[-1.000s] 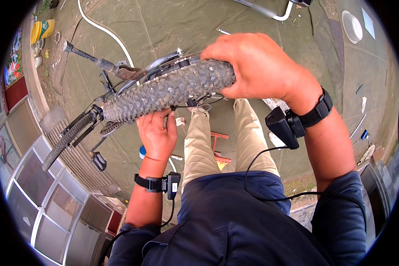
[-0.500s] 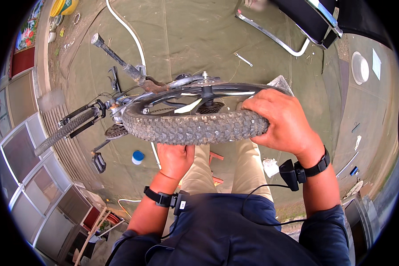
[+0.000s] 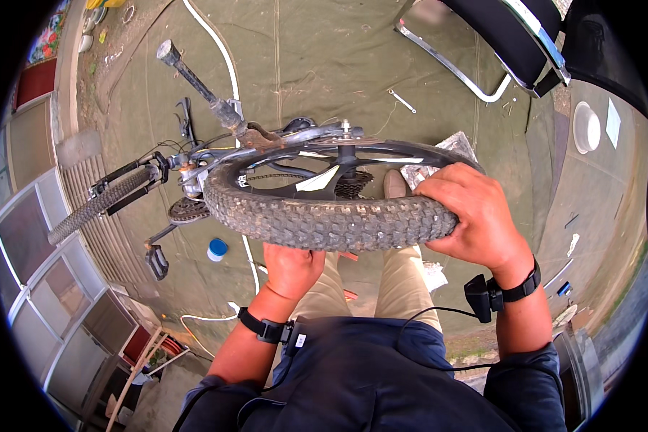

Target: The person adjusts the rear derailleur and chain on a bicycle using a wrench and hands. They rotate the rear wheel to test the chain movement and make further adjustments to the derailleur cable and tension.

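Observation:
A bicycle wheel [image 3: 331,223] with a knobby tyre and black-and-white spokes tilts in front of me. My right hand [image 3: 475,212] wraps round its right side, thumb below the tyre. Under the near edge, my left hand [image 3: 292,270] is closed against the tyre, its fingers mostly hidden. An axle [image 3: 345,129] sticks up at the hub, and a sprocket cluster [image 3: 354,185] shows through the spokes. Behind and left lies the rest of the bicycle, with a tube [image 3: 201,83] pointing up, a chainring [image 3: 187,210], a pedal [image 3: 156,263] and the other wheel [image 3: 101,205].
A wrench [image 3: 402,101] lies on the green ground sheet [image 3: 324,65]. Beyond it stands a metal-legged chair [image 3: 453,61]. A blue-lidded tub [image 3: 217,249] and a white hose [image 3: 249,263] are at left. A crumpled plastic bag [image 3: 453,147] lies behind the wheel; a white basin [image 3: 587,127] is far right.
The wheel has shifted slightly toward me and to the right, with both hands moving along on it. The view has turned a little; the grips look the same.

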